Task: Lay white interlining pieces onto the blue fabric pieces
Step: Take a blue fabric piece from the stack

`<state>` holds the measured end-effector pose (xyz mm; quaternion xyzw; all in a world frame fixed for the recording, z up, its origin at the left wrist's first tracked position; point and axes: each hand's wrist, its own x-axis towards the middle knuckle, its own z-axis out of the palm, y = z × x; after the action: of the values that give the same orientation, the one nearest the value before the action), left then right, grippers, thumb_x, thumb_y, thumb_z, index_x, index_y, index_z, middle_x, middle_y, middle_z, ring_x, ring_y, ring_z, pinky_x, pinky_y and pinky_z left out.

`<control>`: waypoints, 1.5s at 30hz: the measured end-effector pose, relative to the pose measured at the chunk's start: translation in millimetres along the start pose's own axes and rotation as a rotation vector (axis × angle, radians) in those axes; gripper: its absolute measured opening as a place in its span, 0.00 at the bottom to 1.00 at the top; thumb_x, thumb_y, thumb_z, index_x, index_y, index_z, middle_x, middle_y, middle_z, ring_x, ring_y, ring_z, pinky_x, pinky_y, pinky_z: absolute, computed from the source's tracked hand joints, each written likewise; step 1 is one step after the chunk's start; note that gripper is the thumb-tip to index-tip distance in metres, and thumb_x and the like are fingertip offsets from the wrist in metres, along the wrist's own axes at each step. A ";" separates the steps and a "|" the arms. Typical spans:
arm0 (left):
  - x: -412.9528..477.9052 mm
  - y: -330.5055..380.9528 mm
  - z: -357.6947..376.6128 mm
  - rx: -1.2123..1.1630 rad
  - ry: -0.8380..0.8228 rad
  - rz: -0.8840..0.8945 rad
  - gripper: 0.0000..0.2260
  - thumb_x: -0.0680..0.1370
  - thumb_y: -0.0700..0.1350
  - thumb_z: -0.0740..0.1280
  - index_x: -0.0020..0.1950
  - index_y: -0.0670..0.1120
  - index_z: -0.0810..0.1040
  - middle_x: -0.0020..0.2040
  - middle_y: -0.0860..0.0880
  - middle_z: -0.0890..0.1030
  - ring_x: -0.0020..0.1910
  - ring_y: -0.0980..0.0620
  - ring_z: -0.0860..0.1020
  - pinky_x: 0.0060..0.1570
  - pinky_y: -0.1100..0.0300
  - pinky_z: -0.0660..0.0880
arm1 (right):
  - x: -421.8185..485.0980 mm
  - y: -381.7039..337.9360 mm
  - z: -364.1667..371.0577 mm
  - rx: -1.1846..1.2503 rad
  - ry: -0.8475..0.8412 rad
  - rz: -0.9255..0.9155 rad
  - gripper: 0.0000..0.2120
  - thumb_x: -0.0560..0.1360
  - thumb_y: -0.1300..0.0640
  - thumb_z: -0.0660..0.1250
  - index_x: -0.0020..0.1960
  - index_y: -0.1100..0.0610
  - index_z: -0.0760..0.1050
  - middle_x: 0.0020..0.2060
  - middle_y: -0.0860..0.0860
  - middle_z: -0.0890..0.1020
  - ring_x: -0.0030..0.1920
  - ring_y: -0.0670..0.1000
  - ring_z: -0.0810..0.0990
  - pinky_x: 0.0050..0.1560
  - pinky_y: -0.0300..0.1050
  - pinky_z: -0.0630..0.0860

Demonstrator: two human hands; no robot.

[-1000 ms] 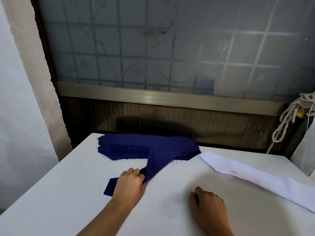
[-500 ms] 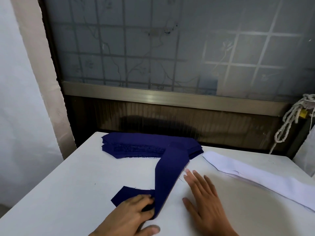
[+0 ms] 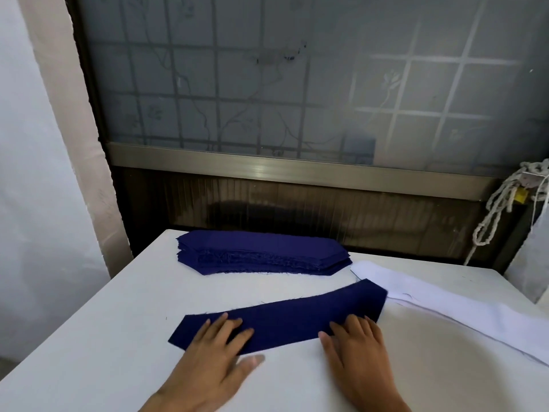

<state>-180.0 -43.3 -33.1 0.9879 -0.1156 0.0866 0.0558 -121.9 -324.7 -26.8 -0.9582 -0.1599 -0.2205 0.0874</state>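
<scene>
Working surface is a white table, everything lies flat on it. Far right: white interlining pieces, a long pale strip running from the table's back toward the near right edge; can't tell how many layers. At the back: stack of blue fabric pieces, edges frayed, roughly squared up. Nearer, in the middle: one single blue piece spread flat, its right tip touching or just overlapping the interlining's pointed end.

Left hand lies flat on the piece's left part, fingers straight, pressing, thumb off on the table. Right hand likewise flat, fingers extended, tips on the near edge at the right. Neither grasps anything.

Judgement: blue piece is placed, interlining not yet on it. Both materials look thin, limp, near weightless. Interlining likely drags its neighbours, so pinch only the top layer at the pointed end, lift, then align tip to tip and smooth outward.
</scene>
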 end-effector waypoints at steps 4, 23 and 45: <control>18.5 0.6 14.1 -0.161 -0.005 -0.172 0.40 0.73 0.72 0.30 0.79 0.59 0.58 0.80 0.60 0.53 0.79 0.59 0.45 0.76 0.59 0.37 | -3.6 1.3 0.2 0.024 -0.117 0.108 0.18 0.80 0.40 0.52 0.52 0.48 0.76 0.58 0.45 0.76 0.67 0.51 0.71 0.73 0.49 0.60; 53.7 -14.3 31.0 -0.058 -0.019 -0.426 0.34 0.79 0.68 0.40 0.82 0.54 0.46 0.82 0.53 0.43 0.81 0.52 0.42 0.79 0.51 0.40 | -8.2 42.7 10.9 -0.025 -0.236 0.440 0.33 0.78 0.34 0.45 0.78 0.49 0.53 0.78 0.48 0.54 0.78 0.49 0.51 0.76 0.47 0.49; 46.3 -5.6 25.3 -0.008 0.177 -0.418 0.40 0.74 0.67 0.35 0.82 0.48 0.49 0.82 0.46 0.49 0.81 0.46 0.46 0.78 0.49 0.41 | 50.4 154.8 -20.2 0.035 0.182 0.244 0.08 0.78 0.61 0.62 0.53 0.62 0.79 0.49 0.57 0.82 0.48 0.58 0.77 0.50 0.50 0.74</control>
<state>-130.3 -51.2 -49.9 0.9787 0.0967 0.1592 0.0864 -33.6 -460.5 -1.2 -0.9448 -0.0375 -0.2915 0.1446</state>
